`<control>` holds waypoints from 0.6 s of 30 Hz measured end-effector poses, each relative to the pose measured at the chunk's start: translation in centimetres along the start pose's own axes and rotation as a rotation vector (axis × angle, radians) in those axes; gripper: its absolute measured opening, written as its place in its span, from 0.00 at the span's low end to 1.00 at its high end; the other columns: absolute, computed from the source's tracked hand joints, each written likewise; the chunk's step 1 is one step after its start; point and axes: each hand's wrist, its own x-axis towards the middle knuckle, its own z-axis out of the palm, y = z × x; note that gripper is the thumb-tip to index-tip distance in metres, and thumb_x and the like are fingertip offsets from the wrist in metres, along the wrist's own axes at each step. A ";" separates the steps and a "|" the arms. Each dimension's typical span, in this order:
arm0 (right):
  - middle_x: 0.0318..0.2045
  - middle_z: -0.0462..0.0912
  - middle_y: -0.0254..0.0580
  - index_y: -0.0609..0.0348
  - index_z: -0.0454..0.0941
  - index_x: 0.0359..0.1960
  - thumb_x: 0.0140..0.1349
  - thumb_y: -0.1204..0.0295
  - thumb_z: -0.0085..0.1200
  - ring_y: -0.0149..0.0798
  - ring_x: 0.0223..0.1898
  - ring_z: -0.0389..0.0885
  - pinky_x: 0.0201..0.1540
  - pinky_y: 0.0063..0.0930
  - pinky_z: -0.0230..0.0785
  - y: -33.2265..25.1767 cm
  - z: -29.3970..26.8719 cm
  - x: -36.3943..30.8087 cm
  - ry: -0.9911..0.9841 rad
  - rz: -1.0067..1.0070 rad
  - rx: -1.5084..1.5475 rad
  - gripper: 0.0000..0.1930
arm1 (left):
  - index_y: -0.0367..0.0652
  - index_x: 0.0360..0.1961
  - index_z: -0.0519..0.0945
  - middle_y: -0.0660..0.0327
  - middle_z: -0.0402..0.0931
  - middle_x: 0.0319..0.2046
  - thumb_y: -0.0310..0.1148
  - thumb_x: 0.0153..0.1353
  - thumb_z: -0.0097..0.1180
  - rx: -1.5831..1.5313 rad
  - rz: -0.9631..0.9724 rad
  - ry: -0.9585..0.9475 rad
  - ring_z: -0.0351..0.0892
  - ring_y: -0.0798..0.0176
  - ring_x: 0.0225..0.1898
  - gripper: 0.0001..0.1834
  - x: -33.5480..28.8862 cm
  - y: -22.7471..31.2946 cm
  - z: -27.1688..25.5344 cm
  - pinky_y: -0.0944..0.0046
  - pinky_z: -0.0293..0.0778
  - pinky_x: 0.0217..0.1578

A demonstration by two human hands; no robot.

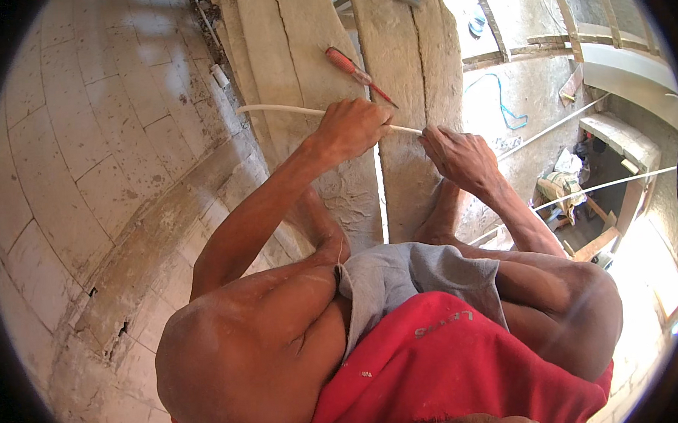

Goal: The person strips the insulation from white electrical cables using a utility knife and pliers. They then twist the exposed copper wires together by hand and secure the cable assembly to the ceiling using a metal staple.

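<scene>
Both my hands are closed on a thin white cable or tube [281, 108]; which of the two it is I cannot tell. My left hand [354, 128] grips it from above, and a slightly curved end sticks out to the left. A short straight stretch spans the gap to my right hand [457, 155], whose fingers pinch it near the thumb. Whether it runs on behind that hand is unclear. Just beyond my left hand lies a screwdriver [357, 73] with a red handle, its shaft slanting toward my hands on the wooden plank [301, 47].
I squat on rough planks with a narrow gap between them. To the left is a wall or floor of pale, stained blocks [85, 109]. On the right, a lower area holds wooden strips [489, 16], a blue cord [503, 106], pale rods [555, 126] and a recess with clutter [572, 186].
</scene>
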 end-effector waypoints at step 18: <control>0.32 0.78 0.43 0.56 0.68 0.43 0.72 0.69 0.48 0.48 0.29 0.86 0.26 0.42 0.78 0.3 1.5 -0.7 0.026 -0.030 -0.136 0.05 | 0.42 0.37 0.81 0.47 0.83 0.28 0.39 0.64 0.62 0.082 0.022 0.007 0.85 0.39 0.36 0.11 0.5 0.4 0.1 0.41 0.77 0.39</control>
